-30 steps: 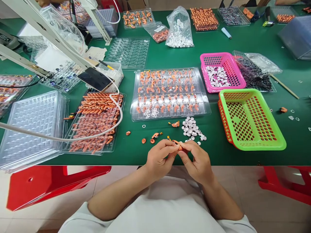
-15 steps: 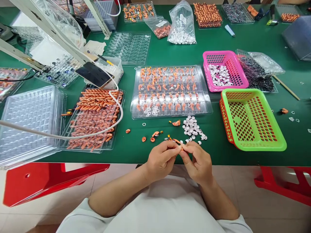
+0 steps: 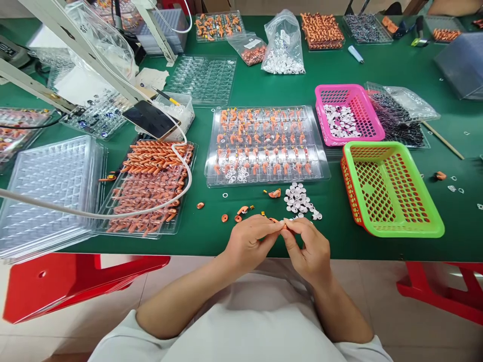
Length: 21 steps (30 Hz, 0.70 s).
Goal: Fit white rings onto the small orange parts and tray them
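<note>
My left hand (image 3: 252,240) and my right hand (image 3: 308,247) meet fingertip to fingertip at the table's front edge. Both pinch one small orange part (image 3: 284,227), mostly covered by the fingers. Just beyond them lies a pile of small white round caps (image 3: 298,197). Loose orange pieces are on the green table to the left of the caps, among them a curved piece (image 3: 275,193) and a small ring (image 3: 225,218). Farther back, a clear tray (image 3: 323,173) holds rows of orange parts and some white rings.
A green basket (image 3: 433,221) and a pink basket (image 3: 377,131) with white caps stand at the right. Stacked clear trays (image 3: 49,186), a tray of orange parts (image 3: 147,201), a phone (image 3: 149,119) and a white cable (image 3: 187,186) are at the left.
The view has shifted slightly, so the table's things sit a little lower. Both hands stay pinched together, with my left hand's fingers a little flatter over the part.
</note>
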### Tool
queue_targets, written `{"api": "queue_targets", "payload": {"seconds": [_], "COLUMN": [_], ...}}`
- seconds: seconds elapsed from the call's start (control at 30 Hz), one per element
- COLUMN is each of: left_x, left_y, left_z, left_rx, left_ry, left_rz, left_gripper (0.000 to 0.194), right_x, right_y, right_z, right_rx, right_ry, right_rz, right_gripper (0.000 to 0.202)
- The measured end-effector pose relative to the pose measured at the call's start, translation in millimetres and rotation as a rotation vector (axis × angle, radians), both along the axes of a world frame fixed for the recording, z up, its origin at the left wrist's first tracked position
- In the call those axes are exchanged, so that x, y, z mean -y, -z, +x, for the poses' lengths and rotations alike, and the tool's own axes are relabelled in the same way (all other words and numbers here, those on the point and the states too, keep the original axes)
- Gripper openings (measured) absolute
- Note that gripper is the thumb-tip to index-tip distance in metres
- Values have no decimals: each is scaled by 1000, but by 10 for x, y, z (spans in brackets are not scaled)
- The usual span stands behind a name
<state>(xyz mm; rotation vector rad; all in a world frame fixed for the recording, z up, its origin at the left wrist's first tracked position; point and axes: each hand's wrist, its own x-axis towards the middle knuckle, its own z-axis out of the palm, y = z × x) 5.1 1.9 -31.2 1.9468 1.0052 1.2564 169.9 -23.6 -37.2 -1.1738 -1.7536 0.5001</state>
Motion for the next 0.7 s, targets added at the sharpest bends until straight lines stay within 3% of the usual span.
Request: {"api": "queue_targets", "payload": {"seconds": [0.13,0.23,0.33,0.47,0.7], "left_x": [18,4,-43,-105,-113], "left_y": [-115,-167,-150,-92,-61], "left_z": [-7,-6,-4,-9,-16], "left_rx": [97,314,490,572,535], "left_ry": [90,109,103,159,170], "left_rz": [-476,-824,-1047,-1138,-1120], "left_gripper": [21,17,14,16,20], "right_x": [-21,-24,-23,-27,-10], "right_y": [21,24,24,35,30], "right_z": [22,39,50,61,95], "right_rx": [39,50,46,56,105], "right_ry": [-6,-27,-38,-54,-69], "right_rz": [52,70,85,92,141], "right_gripper": [26,27,28,29,37]}}
